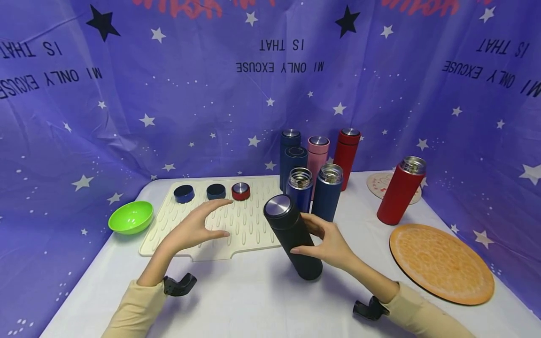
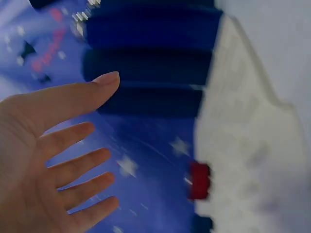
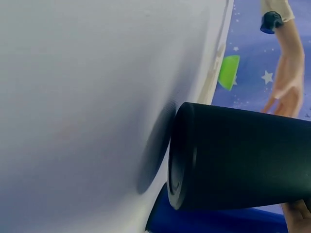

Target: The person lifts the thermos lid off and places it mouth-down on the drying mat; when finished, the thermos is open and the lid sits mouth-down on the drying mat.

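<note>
In the head view, my right hand (image 1: 331, 241) grips a black thermos bottle (image 1: 297, 244) with a silver-topped lid. The bottle tilts, and the right wrist view shows its base (image 3: 182, 158) just off the white tablecloth, over its own shadow. My left hand (image 1: 190, 231) hovers above the white mat, thumb and fingers spread apart with nothing between them. On that mat (image 1: 253, 230) lie a red lid (image 1: 241, 191) and two dark blue lids (image 1: 216, 191). Right behind the black bottle stand a lidless blue bottle (image 1: 301, 188) and a lidless navy bottle (image 1: 328, 197).
Farther back are lidded bottles: two navy, a pink one (image 1: 318, 155) and a red one (image 1: 347, 159). A lidless red bottle (image 1: 399, 192) stands at the right, near an orange round mat (image 1: 441, 263) and a pale round mat (image 1: 374, 185). A green bowl (image 1: 131, 218) sits far left.
</note>
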### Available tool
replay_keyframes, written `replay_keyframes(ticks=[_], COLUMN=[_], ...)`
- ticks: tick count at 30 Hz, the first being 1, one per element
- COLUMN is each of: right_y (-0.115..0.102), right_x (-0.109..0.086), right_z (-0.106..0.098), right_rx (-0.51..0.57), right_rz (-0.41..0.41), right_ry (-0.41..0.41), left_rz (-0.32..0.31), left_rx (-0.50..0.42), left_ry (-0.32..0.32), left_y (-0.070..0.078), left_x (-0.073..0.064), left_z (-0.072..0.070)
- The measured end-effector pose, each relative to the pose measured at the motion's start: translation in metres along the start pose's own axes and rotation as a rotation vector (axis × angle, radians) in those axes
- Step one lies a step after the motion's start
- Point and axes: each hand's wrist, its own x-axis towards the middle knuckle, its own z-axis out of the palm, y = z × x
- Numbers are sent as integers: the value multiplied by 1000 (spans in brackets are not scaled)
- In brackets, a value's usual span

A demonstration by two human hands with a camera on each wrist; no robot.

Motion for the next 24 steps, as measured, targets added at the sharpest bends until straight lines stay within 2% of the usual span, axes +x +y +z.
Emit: replay_keyframes(ticks=[5, 9, 11, 14, 17, 21, 24], right_y=[-8, -28, -36, -40, -29, -12, -12], right_x=[4, 5, 5, 5, 5, 5, 6], right_z=[7, 12, 14, 16, 19, 22, 21], right_rx=[-29, -56, -76, -113, -148, -186, -223], right_rz=[8, 5, -6, -35, -81, -169, -253], right_ry=[5, 4, 4, 9, 25, 19, 3], left_rz=[115, 198, 213, 241, 283, 346, 371], left_rx=[-37, -81, -101, -127, -127, -119, -139], left_ry=[-19, -40, -45, -55, -60, -43, -49], left_y=[36, 56, 63, 72, 79, 83, 85], left_x=[11, 17, 19, 21, 21, 20, 20], left_z=[-9, -14, -15, -14, -12, -9, -6])
